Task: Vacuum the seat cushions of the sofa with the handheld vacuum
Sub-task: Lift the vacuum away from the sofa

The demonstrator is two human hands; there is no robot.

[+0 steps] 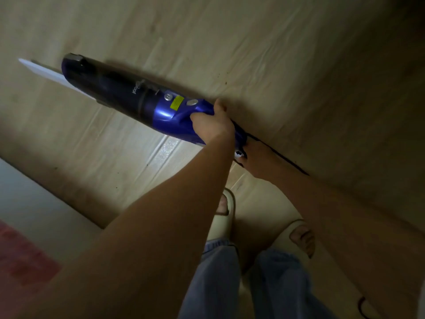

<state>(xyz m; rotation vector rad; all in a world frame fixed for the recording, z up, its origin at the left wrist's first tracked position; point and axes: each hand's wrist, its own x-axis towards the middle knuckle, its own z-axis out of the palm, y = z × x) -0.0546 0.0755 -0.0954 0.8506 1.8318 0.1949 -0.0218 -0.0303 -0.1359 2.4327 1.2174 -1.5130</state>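
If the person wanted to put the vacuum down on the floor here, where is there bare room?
Bare wood floor lies beyond the handheld vacuum and right of it. More shows between vacuum and the pale edge lower left. It is crowded near the slippered feet, the black cord and both hands.

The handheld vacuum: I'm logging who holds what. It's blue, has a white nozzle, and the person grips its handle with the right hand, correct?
Not quite. The head view shows the left hand gripping the handle of the handheld vacuum; the right hand is at its rear end by the black cord. Blue body and white nozzle are right.
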